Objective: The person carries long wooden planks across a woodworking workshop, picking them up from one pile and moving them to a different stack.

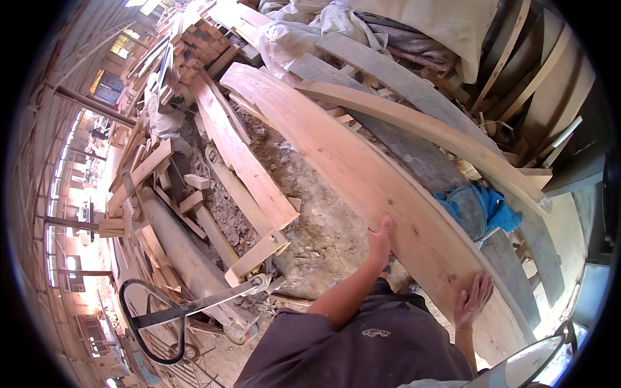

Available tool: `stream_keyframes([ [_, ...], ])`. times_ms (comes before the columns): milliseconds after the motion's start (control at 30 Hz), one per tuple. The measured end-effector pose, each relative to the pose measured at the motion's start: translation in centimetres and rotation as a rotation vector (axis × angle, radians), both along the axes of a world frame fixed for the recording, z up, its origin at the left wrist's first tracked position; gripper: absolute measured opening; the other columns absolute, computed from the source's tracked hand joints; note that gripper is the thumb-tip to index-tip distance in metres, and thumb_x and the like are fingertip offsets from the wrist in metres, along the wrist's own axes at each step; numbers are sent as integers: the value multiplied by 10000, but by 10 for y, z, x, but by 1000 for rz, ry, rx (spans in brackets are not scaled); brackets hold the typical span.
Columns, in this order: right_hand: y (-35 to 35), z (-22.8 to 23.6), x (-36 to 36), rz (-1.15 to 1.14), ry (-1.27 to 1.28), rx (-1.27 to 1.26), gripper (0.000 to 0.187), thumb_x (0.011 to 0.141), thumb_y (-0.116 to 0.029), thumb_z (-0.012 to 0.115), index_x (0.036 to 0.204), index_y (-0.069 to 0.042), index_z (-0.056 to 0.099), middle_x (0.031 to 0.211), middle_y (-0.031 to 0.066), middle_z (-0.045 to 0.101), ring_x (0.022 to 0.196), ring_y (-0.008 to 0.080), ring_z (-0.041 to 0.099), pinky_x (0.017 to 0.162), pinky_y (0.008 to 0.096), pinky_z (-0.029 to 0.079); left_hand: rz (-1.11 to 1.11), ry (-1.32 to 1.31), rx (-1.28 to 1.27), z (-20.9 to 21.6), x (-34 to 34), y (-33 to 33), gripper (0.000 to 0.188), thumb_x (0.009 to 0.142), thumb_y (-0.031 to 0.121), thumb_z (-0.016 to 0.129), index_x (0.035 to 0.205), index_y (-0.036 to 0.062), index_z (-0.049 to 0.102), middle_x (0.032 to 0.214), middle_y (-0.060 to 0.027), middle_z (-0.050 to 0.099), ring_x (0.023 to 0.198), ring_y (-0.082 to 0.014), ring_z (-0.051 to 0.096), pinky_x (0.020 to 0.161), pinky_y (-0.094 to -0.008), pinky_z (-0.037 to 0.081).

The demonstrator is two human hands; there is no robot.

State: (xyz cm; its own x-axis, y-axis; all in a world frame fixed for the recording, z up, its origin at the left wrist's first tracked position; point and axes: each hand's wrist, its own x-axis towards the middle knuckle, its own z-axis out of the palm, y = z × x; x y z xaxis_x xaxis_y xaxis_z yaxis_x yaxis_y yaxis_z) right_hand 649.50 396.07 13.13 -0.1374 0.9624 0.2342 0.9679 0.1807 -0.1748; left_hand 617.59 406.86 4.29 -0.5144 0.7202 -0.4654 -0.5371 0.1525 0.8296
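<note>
A long, wide wooden plank (362,168) runs diagonally from the far middle down past my right side, its pale face showing a few knots. My left hand (380,240) grips its left edge, thumb on the face and the other fingers mostly hidden behind the wood. Closer to me, my right hand (473,301) rests on the plank's face with its fingers stretched out. Along the plank's right edge a second layer of wood seems to show.
Narrower timber (427,126) and grey boards (388,71) lie to the right, beside a blue plastic bag (482,208). At left, a black-handled metal lever (194,310) stands before a shorter plank (246,161) and scrap wood. Stacked blocks (202,42) sit far off; rubble covers the ground.
</note>
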Motion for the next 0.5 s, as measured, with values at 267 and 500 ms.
stream_keyframes([
  [267,-1,-7,1,-2,13,48,523,995,-308,470,1426,-11,464,1514,254,381,1408,463,330,1154,602,234,0,59,79,11,1,3,535,925,234,705,1329,-57,508,1262,-143,612,1109,-227,595,964,-342,481],
  [500,1,-8,3,8,31,39,530,977,-309,500,1417,-14,481,1510,251,391,1401,461,342,1153,598,238,-3,69,-10,8,1,2,581,919,244,717,1343,-75,480,1299,-161,584,1144,-241,569,1000,-351,453],
])
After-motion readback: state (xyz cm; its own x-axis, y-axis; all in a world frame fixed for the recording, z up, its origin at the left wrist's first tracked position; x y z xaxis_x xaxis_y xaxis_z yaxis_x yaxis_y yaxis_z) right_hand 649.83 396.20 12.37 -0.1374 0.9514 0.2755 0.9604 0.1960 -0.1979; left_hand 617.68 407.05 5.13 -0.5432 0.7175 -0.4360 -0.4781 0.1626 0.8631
